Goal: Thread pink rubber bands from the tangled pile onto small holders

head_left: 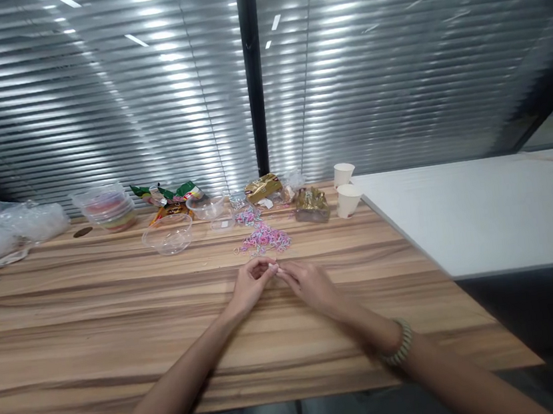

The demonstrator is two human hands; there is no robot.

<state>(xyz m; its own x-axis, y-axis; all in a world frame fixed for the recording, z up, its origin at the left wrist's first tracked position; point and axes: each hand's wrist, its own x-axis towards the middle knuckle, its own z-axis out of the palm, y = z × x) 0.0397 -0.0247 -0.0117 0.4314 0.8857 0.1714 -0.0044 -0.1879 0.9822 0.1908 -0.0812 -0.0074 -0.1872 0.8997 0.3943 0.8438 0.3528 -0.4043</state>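
Note:
My left hand (253,285) and my right hand (312,286) meet over the wooden table (122,347), fingertips close together. Both are closed in a pinch. Something small and pale shows between the fingertips, too small to name. Just beyond them lies a loose pile of tiny pink, purple and blue loops (264,238), which look like small rubber bands. A smaller heap of the same loops (247,216) sits behind it. A beaded bracelet (403,342) circles my right wrist.
Transparent bowls (168,236), stacked tubs (105,209), green snack bags (174,193), gold packages (311,204) and white paper cups (348,201) line the back. Plastic bags (21,225) lie far left. A white table (484,215) adjoins on the right; window blinds rise behind.

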